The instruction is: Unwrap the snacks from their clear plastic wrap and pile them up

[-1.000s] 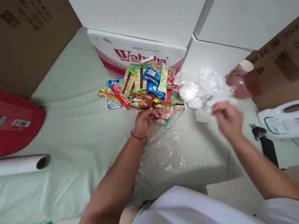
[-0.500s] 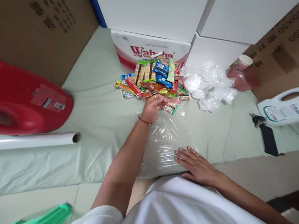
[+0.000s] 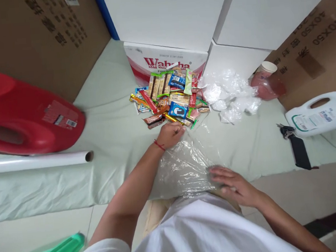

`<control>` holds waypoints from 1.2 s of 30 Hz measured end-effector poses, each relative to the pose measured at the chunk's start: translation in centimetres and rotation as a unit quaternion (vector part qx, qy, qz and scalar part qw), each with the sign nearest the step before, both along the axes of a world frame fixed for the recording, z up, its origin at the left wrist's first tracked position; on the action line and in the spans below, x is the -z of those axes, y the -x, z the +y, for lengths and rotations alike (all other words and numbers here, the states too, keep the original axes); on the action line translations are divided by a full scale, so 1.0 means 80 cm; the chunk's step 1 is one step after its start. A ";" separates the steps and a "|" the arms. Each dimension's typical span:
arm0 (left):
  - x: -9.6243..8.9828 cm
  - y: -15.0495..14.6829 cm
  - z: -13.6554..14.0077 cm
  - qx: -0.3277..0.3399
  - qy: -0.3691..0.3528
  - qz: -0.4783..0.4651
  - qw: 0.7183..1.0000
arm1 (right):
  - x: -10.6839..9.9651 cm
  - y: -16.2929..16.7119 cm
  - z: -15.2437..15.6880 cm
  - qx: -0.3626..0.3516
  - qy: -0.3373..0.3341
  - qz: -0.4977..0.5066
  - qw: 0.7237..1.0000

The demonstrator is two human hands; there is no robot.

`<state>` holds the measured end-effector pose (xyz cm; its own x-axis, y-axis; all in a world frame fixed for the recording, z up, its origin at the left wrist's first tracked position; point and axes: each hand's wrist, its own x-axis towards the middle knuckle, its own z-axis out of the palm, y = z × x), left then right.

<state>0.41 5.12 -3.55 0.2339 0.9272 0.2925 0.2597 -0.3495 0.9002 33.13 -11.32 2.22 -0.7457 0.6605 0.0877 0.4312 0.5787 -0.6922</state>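
A clear plastic bag [image 3: 180, 173] lies wrinkled on the cloth at the front edge, close to my shirt. My left hand [image 3: 171, 134] is closed on its far edge, and creases run out from the fingers. Just beyond the knuckles is a heap of wrapped snacks [image 3: 165, 87], with a blue packet [image 3: 178, 110] and a brown-red packet [image 3: 153, 120] on the near side. My right hand [image 3: 233, 185] is open at the bag's right side, fingers extended and slightly blurred; whether they touch the plastic I cannot tell.
Crumpled clear plastic [image 3: 229, 92] sits right of the snacks, before white boxes [image 3: 165, 13]. Further right are a paper cup [image 3: 267, 68], a white jug [image 3: 321, 116], and a black phone [image 3: 300, 153] with keys. On the left are a red jug [image 3: 33, 113] and a white tube [image 3: 39, 161].
My left hand has drawn back slightly toward me and closed on the plastic. Several snacks at the heap's near side have shifted. My right hand has slid right from lying flat on the bag.
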 end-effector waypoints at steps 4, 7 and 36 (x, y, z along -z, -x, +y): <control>0.007 -0.015 -0.006 -0.011 -0.012 0.062 0.998 | -0.009 0.031 0.060 0.107 -0.084 0.041 0.990; 0.005 -0.015 -0.013 -0.001 -0.046 0.167 0.985 | 0.014 0.062 0.108 0.121 -0.128 -0.081 0.981; 0.006 -0.007 -0.030 0.049 -0.072 0.291 0.953 | -0.009 0.214 0.279 0.264 -0.151 -0.218 0.927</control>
